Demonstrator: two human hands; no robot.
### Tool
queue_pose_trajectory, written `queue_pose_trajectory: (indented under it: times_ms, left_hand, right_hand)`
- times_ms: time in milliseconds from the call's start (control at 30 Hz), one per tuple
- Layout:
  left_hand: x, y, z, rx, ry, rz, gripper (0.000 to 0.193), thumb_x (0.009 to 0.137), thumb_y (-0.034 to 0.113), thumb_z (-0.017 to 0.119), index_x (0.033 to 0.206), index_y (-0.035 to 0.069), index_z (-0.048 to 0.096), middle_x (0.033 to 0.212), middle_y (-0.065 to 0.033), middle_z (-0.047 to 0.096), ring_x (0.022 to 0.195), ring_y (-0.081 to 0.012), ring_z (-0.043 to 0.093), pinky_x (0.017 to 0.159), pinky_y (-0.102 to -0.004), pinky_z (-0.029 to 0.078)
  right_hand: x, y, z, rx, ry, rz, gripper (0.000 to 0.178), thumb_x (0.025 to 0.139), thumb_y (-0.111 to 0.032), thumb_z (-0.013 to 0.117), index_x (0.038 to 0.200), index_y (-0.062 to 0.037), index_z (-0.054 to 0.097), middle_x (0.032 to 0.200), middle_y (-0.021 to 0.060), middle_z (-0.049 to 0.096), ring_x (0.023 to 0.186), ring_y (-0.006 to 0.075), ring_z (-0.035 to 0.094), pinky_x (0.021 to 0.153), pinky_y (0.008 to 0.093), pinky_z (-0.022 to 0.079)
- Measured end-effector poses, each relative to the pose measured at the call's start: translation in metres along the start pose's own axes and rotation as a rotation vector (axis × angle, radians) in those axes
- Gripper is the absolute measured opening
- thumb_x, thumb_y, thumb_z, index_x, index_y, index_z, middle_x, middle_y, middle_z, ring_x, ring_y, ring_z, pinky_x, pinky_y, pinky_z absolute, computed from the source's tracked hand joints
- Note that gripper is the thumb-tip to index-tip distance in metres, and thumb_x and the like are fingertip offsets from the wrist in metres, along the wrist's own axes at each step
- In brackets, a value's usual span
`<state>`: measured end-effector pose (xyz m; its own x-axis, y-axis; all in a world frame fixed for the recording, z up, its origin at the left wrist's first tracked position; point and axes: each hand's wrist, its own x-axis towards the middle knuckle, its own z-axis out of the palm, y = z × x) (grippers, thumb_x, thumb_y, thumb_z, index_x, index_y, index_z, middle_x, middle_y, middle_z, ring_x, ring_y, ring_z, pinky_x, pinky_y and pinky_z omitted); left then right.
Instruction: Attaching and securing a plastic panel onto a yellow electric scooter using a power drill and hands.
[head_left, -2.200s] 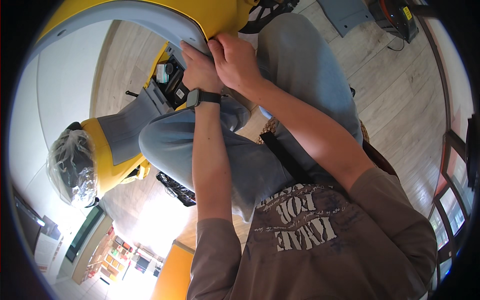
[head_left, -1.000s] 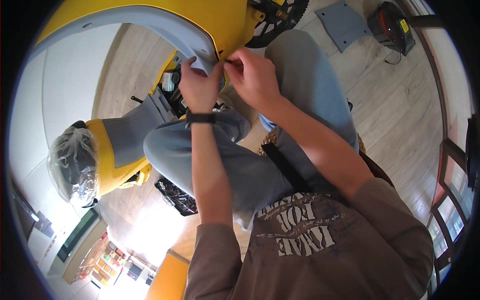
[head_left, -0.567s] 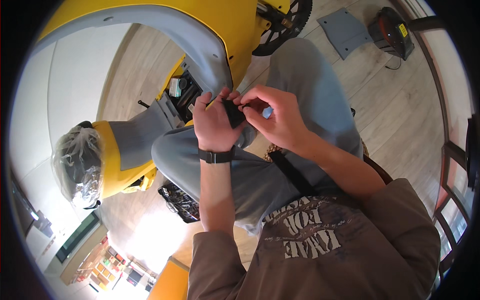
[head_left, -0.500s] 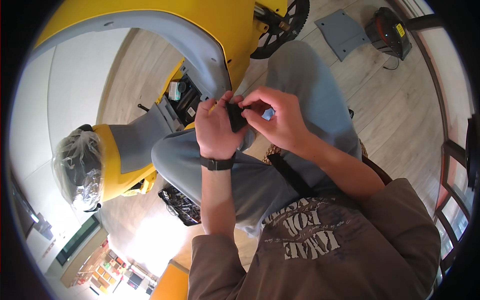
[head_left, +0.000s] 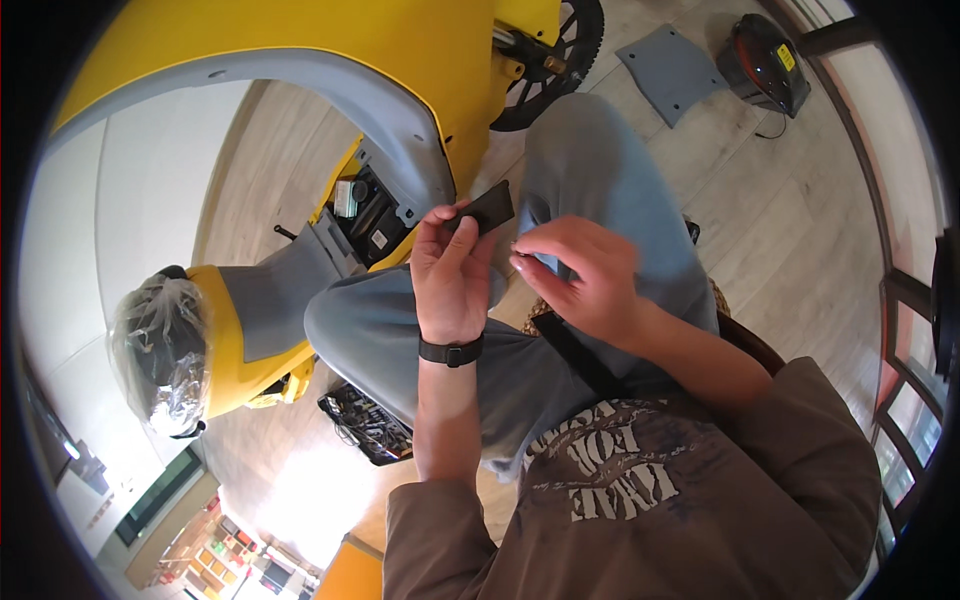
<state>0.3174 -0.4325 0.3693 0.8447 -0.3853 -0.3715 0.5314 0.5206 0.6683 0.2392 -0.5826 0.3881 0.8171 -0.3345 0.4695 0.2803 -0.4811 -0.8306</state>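
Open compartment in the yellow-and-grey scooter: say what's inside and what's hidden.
Inside: a small white-and-teal rectangular item and a black part with a white label. The rest is too dark to tell; anything beneath these is covered.

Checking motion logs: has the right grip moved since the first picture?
Yes. The right grip has gone down and right in view, away from the yellow panel; it was at that panel's edge, now it's apart.

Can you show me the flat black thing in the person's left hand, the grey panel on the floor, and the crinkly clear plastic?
Flat black thing (head_left: 491, 206), head view: its flat face.
Grey panel (head_left: 671, 75), head view: middle of its broad face.
Clear plastic (head_left: 158, 350), head view: its crinkled middle.
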Motion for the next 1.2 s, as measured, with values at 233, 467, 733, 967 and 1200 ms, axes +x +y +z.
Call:
queue_pose_trajectory:
  times_ms: [233, 467, 733, 967, 1200]
  left_hand:
    - [-0.004, -0.008, 0.008, -0.020, 0.099, -0.135, 0.011, 0.098, 0.003, 0.059, 0.110, 0.004, 0.060, 0.123, -0.0122, 0.063, 0.099, -0.0209, 0.067, 0.085, -0.0368, 0.058]
    - [-0.004, -0.007, 0.008, 0.081, 0.109, -0.032, 0.016, 0.100, 0.005, 0.055, 0.115, 0.002, 0.059, 0.114, -0.0128, 0.067, 0.095, -0.0220, 0.069, 0.084, -0.0356, 0.058]
    - [-0.007, -0.005, 0.005, -0.060, 0.054, -0.127, 0.018, 0.097, 0.004, 0.056, 0.114, 0.000, 0.059, 0.104, -0.0113, 0.067, 0.091, -0.0209, 0.070, 0.087, -0.0389, 0.059]
    - [-0.006, -0.007, 0.006, -0.055, 0.003, -0.138, 0.015, 0.097, 0.003, 0.055, 0.111, -0.002, 0.057, 0.115, -0.0158, 0.065, 0.102, -0.0252, 0.068, 0.093, -0.0409, 0.059]
    - [-0.007, -0.010, 0.012, 0.052, -0.009, -0.092, 0.013, 0.095, -0.001, 0.054, 0.107, 0.000, 0.058, 0.119, -0.0190, 0.064, 0.108, -0.0280, 0.066, 0.096, -0.0439, 0.057]
  right_hand:
    - [0.013, 0.012, 0.002, -0.236, -0.098, -0.025, 0.024, 0.071, -0.003, 0.078, 0.091, -0.0078, 0.067, 0.087, 0.0035, 0.062, 0.081, 0.0260, 0.059, 0.068, 0.0355, 0.050]
    - [0.017, 0.012, 0.000, -0.256, -0.116, -0.041, 0.023, 0.072, -0.004, 0.078, 0.091, -0.0076, 0.066, 0.087, 0.0048, 0.060, 0.080, 0.0255, 0.058, 0.068, 0.0359, 0.050]
    - [0.016, 0.014, 0.002, -0.190, -0.069, -0.003, 0.023, 0.074, -0.005, 0.078, 0.094, -0.0070, 0.067, 0.089, 0.0076, 0.062, 0.081, 0.0273, 0.061, 0.069, 0.0365, 0.051]
    - [0.016, 0.016, -0.002, 0.008, -0.108, 0.227, 0.023, 0.079, -0.004, 0.077, 0.098, -0.0061, 0.065, 0.088, 0.0086, 0.061, 0.077, 0.0232, 0.063, 0.067, 0.0324, 0.051]
    - [0.017, 0.019, -0.001, 0.498, -0.024, 0.779, 0.030, 0.077, -0.003, 0.078, 0.103, -0.0019, 0.062, 0.093, 0.0039, 0.065, 0.084, 0.0130, 0.064, 0.075, 0.0280, 0.053]
